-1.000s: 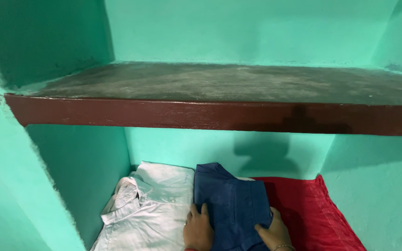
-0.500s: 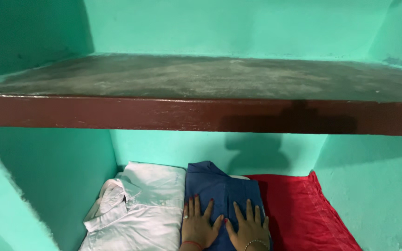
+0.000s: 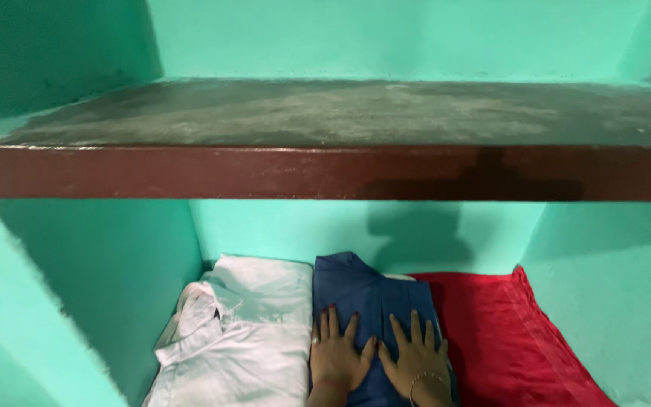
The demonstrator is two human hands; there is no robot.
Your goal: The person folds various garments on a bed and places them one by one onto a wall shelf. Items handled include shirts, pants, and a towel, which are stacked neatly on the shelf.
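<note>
Both hands lie flat with the fingers spread, palms pressed down on a folded blue shirt (image 3: pixel 363 298); neither hand pinches or grasps anything. The left hand (image 3: pixel 334 354) rests on the near left part of the blue cloth, its fingers pointing toward the back wall, and the right hand (image 3: pixel 416 358) rests just beside it on the near right part, the two thumbs close together. A thin bracelet (image 3: pixel 425 377) circles the right wrist. The blue shirt lies in the lower compartment of a wall niche, in the middle of a row of three folded garments, its far end reaching close to the back wall. On its left, touching its edge, lies a folded white shirt (image 3: pixel 246 332) with the collar turned toward the left side wall. On its right, touching the other edge, lies a folded red cloth (image 3: pixel 506 332) that runs up to the right side wall. Above the three garments a dark stone shelf (image 3: pixel 340 113) spans the niche, with a brown painted front edge (image 3: pixel 265 172). The walls (image 3: pixel 99 264) around both compartments are painted a bright green.
</note>
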